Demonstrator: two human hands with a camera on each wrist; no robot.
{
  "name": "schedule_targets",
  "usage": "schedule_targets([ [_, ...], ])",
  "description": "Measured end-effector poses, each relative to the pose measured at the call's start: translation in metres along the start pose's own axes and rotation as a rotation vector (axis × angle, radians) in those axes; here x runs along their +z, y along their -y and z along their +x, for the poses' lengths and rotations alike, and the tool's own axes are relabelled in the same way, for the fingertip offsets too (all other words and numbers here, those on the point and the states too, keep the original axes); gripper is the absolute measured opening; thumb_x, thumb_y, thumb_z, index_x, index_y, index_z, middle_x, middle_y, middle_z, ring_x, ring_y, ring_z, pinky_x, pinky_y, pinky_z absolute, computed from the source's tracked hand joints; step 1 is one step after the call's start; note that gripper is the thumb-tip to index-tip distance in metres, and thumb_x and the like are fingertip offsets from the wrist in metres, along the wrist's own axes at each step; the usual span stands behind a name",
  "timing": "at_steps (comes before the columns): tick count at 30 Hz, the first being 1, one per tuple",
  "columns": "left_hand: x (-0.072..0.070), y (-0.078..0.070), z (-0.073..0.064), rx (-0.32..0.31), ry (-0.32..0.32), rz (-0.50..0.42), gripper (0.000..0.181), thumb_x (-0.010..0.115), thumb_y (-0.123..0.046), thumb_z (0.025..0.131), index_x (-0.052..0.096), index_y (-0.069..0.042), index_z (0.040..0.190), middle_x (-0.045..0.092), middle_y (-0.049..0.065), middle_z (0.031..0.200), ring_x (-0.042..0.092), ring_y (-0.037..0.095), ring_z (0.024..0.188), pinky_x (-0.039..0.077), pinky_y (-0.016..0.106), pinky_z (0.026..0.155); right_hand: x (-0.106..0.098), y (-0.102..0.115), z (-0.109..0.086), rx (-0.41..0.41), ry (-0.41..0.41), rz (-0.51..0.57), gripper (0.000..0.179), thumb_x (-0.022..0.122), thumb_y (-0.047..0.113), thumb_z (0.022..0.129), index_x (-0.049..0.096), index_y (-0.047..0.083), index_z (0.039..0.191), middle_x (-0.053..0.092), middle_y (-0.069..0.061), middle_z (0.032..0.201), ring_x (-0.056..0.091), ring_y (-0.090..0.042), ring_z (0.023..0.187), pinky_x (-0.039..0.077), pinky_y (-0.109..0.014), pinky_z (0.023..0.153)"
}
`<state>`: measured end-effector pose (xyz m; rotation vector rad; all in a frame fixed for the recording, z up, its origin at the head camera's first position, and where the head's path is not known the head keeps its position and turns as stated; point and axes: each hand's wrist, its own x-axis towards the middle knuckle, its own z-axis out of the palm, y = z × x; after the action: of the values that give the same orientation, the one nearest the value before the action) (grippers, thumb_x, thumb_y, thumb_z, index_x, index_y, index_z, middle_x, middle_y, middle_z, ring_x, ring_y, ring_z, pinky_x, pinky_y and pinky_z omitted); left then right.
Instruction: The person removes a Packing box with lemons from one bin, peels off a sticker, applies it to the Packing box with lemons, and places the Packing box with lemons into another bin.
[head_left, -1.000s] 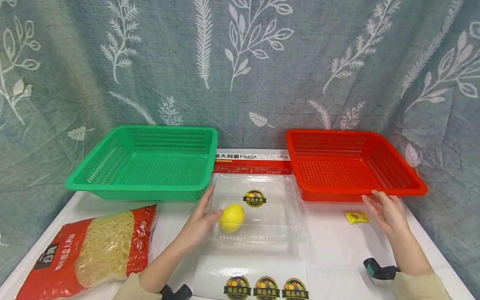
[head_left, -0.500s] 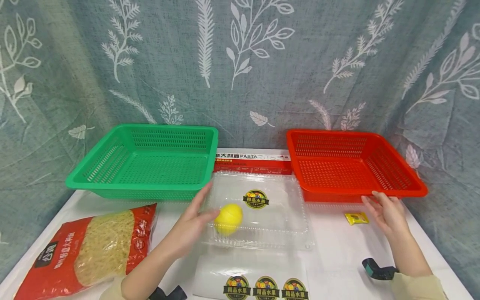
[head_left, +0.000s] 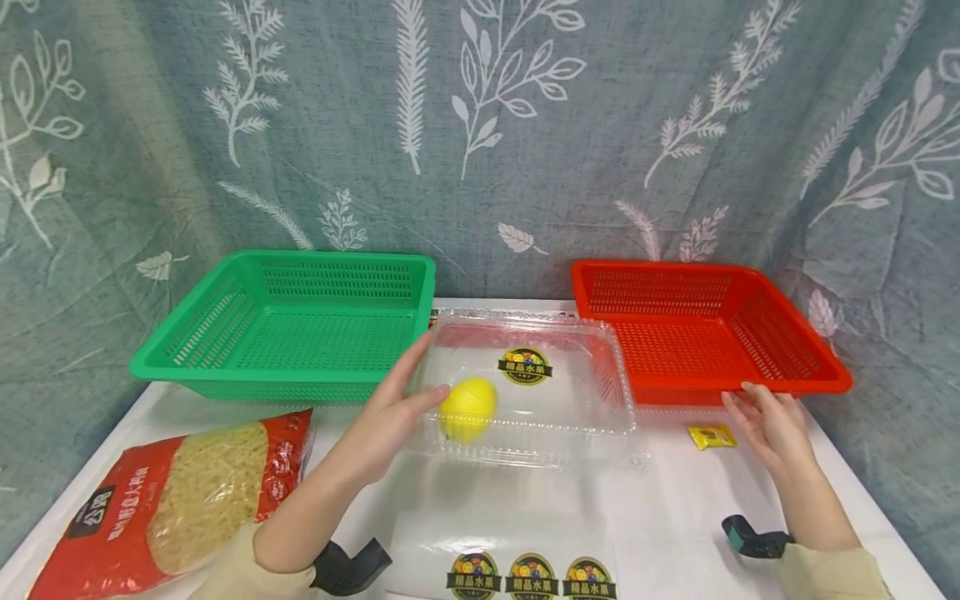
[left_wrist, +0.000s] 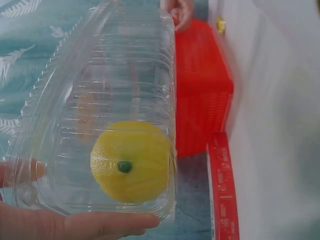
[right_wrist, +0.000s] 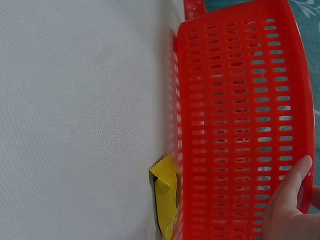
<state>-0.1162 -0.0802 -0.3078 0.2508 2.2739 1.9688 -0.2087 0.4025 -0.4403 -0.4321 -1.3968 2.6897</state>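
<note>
My left hand grips the left side of a clear plastic clamshell box. The box is raised off the table and tilted, with a round fruit sticker on its lid. Inside, a yellow lemon with a green stem spot rests at the end by my hand. My right hand holds the near rim of the red basket, thumb outside and fingers partly hidden behind the rim. On the table below that hand lies a small yellow wrapped packet.
A green basket stands at the back left, with a red pasta bag in front. A sheet of round stickers lies at the front middle. Behind the box, a red and white pasta carton is mostly covered in the head view.
My left hand has lifted the clamshell box from the table, carrying it up and slightly right while tilting it; the lemon travels with it. My right hand stays on the red basket's rim.
</note>
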Motion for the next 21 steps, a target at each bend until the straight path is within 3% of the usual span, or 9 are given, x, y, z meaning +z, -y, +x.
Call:
schedule_targets([
  [7,0.012,-0.007,0.019,0.021,0.000,-0.048,0.066,0.049,-0.006,0.090,0.017,-0.019,0.147,0.010,0.004,0.151,0.004,0.026,0.137,0.018,0.062,0.101,-0.006,-0.004,0.006,-0.019,0.006,0.012,0.061,0.062,0.014,0.087,0.022,0.029,0.131,0.032,0.003,0.126,0.050,-0.016,0.114,0.047,-0.032,0.086],
  [16,0.044,-0.010,0.052,-0.013,-0.030,-0.119,0.065,0.052,-0.009,0.090,0.021,-0.024,0.146,0.018,0.002,0.150,0.017,0.026,0.135,0.030,0.058,0.099,-0.003,-0.003,0.001,0.011,-0.009,0.015,0.065,0.064,0.016,0.086,0.022,0.033,0.132,0.031,0.006,0.134,0.045,-0.017,0.121,0.046,-0.031,0.088],
  [21,0.057,-0.009,0.075,0.029,-0.057,-0.118,0.065,0.052,-0.006,0.090,0.021,-0.020,0.146,0.018,0.003,0.150,0.027,0.028,0.132,0.034,0.047,0.100,-0.003,-0.003,0.000,0.026,-0.020,0.032,0.064,0.065,0.016,0.085,0.022,0.034,0.129,0.030,0.006,0.132,0.042,-0.017,0.123,0.046,-0.031,0.088],
])
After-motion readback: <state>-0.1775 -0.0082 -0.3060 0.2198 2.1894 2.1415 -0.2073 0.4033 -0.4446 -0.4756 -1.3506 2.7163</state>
